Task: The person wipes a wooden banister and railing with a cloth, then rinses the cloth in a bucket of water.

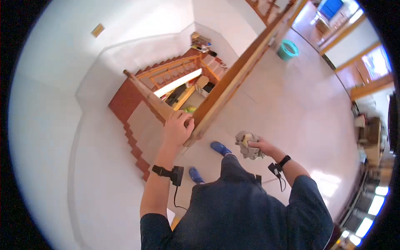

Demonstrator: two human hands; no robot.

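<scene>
Pale glossy floor (pixel 287 108), wooden stair railing (pixel 227 88). Left hand (pixel 178 128) is draped loosely on the railing; right hand (pixel 265 147) is clutching a crumpled grey rag (pixel 250 152) over the floor.

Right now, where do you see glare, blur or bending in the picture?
Head view: glare on the floor at right, and bright panels washed out lower right; same view: their row curves along the rim; same view: teal bucket and cloth in right hand look slightly soft.
</scene>
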